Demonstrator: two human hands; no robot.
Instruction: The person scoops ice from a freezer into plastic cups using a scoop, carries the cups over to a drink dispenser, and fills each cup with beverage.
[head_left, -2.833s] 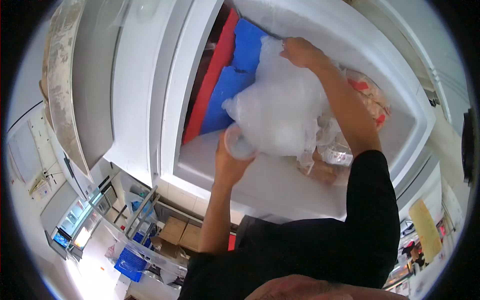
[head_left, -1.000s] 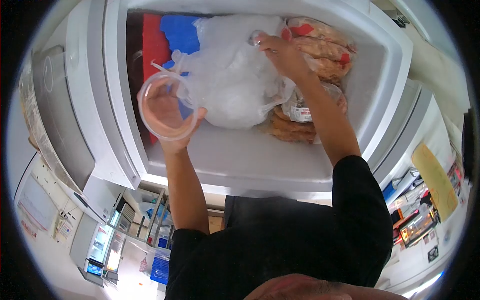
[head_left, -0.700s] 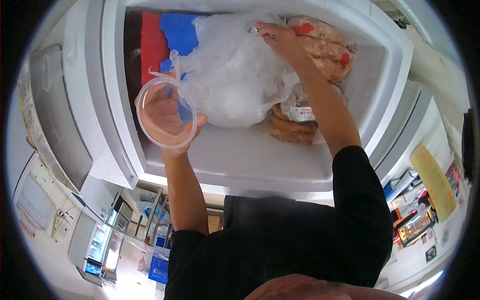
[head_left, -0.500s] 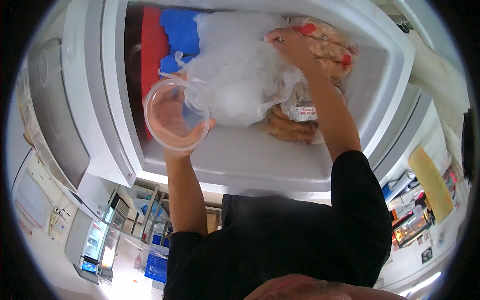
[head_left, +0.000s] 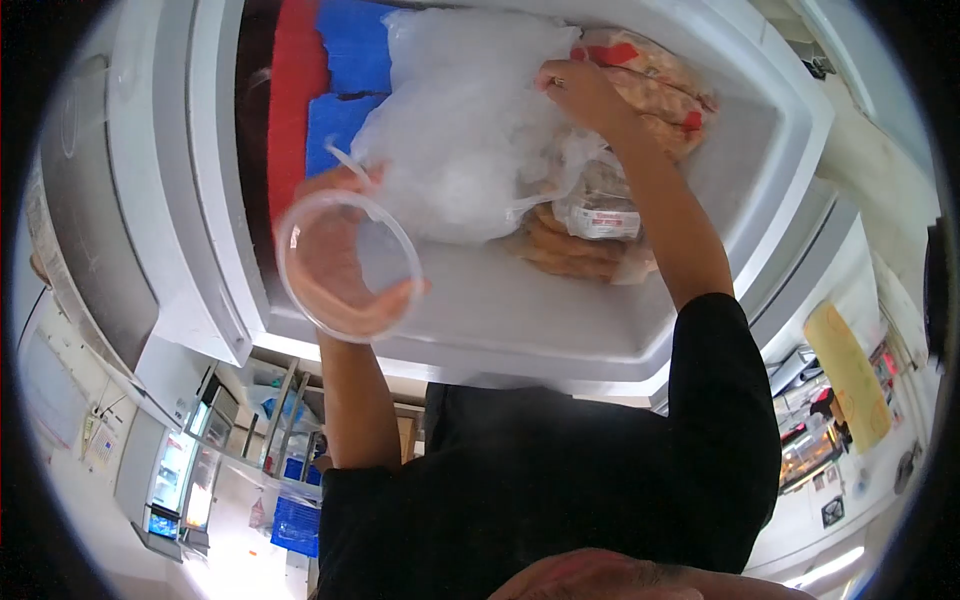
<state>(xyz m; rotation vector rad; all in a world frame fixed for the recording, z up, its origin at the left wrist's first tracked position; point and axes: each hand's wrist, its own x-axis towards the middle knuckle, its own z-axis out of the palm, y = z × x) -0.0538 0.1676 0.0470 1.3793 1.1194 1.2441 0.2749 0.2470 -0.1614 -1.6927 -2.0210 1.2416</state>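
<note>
In the freezer [head_left: 480, 318], a cloudy bag [head_left: 460, 125] lies right of the left hand [head_left: 328, 268], which grasps a cup [head_left: 352, 262]; the right hand [head_left: 582, 92] curls, hold unclear.

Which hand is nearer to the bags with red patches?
Right: the right hand is at the left edge of the bags; the left hand is farther left, holding a clear cup.

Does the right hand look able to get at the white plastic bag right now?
Probably yes: the right hand is at the edge of the white plastic bag, with nothing visible in between. The clear cup, in the left hand, is out of its way.
</note>
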